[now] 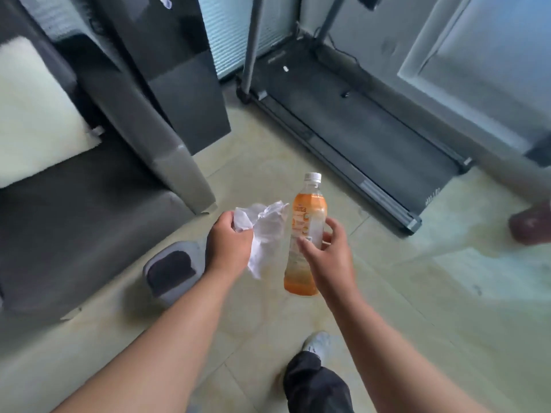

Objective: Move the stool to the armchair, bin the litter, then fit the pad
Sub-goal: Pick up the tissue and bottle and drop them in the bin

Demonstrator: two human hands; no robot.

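Observation:
My left hand (pixel 228 241) is closed around a crumpled white tissue (pixel 264 226) held over the floor. My right hand (pixel 326 250) grips an orange plastic bottle (pixel 305 231) with a white cap, held upright beside the tissue. The grey armchair (pixel 98 210) fills the left side. A white fluffy pad (pixel 32 114) lies on its seat, towards the back. No stool or bin is in view.
A grey slipper (pixel 173 271) lies on the tiled floor beside the armchair. A treadmill (pixel 351 135) stretches across the back right, next to a dark cabinet (pixel 185 93). My foot (pixel 317 344) shows at the bottom. A brownish object (pixel 532 223) sits at the right edge.

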